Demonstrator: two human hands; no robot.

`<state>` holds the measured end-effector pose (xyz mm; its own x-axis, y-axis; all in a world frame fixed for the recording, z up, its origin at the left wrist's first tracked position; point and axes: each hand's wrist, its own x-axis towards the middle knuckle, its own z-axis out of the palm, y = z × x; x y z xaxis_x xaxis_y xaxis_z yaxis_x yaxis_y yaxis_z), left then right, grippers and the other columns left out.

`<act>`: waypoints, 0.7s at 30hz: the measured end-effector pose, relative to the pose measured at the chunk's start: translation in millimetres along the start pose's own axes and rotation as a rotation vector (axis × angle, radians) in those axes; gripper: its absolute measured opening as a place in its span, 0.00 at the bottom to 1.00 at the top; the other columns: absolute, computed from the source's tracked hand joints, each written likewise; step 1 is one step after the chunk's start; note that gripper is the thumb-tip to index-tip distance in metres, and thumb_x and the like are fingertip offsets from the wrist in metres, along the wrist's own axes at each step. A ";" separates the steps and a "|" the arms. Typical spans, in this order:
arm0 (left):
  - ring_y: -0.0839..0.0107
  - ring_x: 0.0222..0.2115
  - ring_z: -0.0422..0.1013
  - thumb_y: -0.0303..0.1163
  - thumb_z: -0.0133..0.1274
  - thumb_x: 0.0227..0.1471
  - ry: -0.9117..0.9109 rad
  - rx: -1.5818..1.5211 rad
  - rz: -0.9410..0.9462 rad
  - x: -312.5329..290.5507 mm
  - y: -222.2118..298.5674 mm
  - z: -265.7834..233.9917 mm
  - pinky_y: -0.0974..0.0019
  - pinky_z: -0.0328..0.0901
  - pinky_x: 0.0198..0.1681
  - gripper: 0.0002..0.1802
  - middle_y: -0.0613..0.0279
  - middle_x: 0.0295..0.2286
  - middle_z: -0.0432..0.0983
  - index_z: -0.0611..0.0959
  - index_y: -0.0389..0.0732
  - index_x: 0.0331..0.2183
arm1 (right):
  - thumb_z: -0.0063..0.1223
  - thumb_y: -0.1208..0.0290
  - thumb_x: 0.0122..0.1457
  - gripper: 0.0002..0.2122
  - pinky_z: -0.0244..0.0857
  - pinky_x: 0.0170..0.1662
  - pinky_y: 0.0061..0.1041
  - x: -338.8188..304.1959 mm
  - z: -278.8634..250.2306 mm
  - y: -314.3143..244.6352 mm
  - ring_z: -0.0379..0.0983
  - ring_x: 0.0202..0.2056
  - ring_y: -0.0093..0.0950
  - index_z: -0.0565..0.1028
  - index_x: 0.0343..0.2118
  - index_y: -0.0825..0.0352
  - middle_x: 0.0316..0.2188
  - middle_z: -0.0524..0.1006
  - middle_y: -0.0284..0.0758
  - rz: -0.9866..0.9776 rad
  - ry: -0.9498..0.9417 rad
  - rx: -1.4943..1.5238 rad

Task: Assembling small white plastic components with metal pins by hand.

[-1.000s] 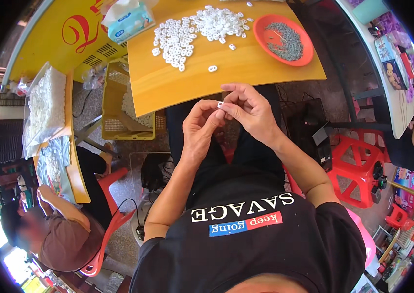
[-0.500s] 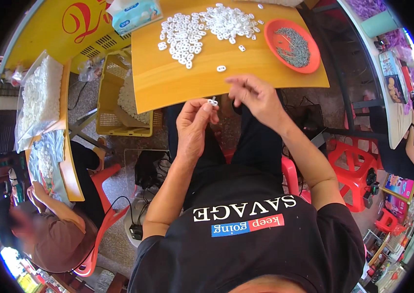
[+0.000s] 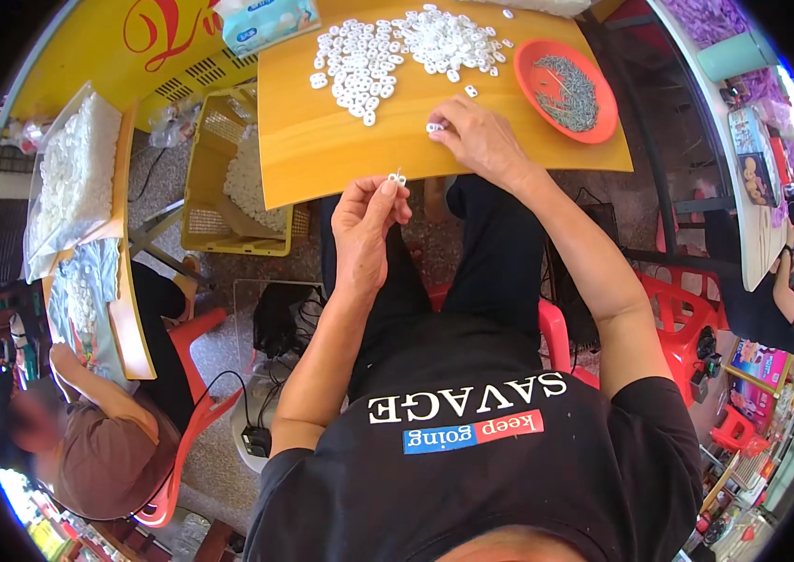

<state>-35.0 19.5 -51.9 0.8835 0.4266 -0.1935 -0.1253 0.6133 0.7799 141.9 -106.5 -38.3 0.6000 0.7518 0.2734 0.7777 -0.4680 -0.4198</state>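
My left hand (image 3: 366, 225) is closed just off the table's near edge, thumb and finger pinching a small white two-hole plastic piece (image 3: 398, 179). A thin metal pin sticks up from that piece. Over the table, my right hand (image 3: 479, 134) has its fingertips closed on another white two-hole piece (image 3: 434, 128) at the tabletop. Beyond it lies a single loose white piece (image 3: 471, 91). Farther back are two heaps of the same pieces, a left heap (image 3: 356, 70) and a right heap (image 3: 448, 42).
A red-orange bowl (image 3: 609, 103) of small grey metal pins stands on the wooden table (image 3: 308, 150), at its right. A tissue pack (image 3: 270, 23) is at the back left. Below stands a yellow crate (image 3: 237, 245). A seated person (image 3: 106, 450) works at the left beside a bag of white pieces (image 3: 78, 178).
My right hand has moved forward and left onto the lone white piece on the table, its fingers closing there. My left hand, still pinching its piece, has shifted slightly forward and left.
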 end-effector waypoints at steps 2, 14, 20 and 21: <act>0.77 0.26 0.70 0.30 0.53 0.57 -0.018 0.026 0.000 4.3 1.6 5.1 0.74 0.65 0.31 0.06 0.61 0.29 0.76 0.76 0.37 0.35 | 0.58 0.68 0.54 0.10 0.69 0.34 0.29 -1.4 1.3 2.8 0.75 0.31 0.32 0.75 0.36 0.67 0.31 0.76 0.37 0.082 -0.021 0.190; 0.77 0.24 0.71 0.29 0.52 0.57 -0.112 0.140 0.066 12.7 6.9 36.8 0.75 0.65 0.29 0.07 0.61 0.27 0.76 0.75 0.34 0.35 | 0.57 0.72 0.58 0.12 0.70 0.34 0.16 -27.1 -34.9 -42.8 0.72 0.26 0.16 0.75 0.44 0.70 0.29 0.75 0.28 0.467 0.015 1.463; 0.78 0.24 0.70 0.28 0.52 0.57 -0.129 0.149 0.075 11.3 8.7 44.2 0.75 0.65 0.30 0.07 0.62 0.26 0.75 0.75 0.34 0.34 | 0.52 0.72 0.61 0.15 0.69 0.38 0.19 -34.8 -33.7 -40.0 0.70 0.31 0.16 0.72 0.51 0.70 0.30 0.74 0.27 0.484 0.010 1.601; 0.78 0.24 0.70 0.28 0.52 0.57 -0.127 0.152 0.076 11.3 9.0 44.8 0.75 0.65 0.30 0.07 0.62 0.26 0.75 0.75 0.34 0.34 | 0.52 0.71 0.62 0.15 0.70 0.39 0.19 -35.4 -33.5 -39.7 0.71 0.31 0.16 0.73 0.50 0.70 0.31 0.74 0.26 0.483 0.026 1.634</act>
<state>-5.9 0.1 -20.4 0.9250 0.3748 -0.0619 -0.1325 0.4710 0.8721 96.1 -130.1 -2.3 0.7215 0.6802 -0.1296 -0.4410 0.3071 -0.8433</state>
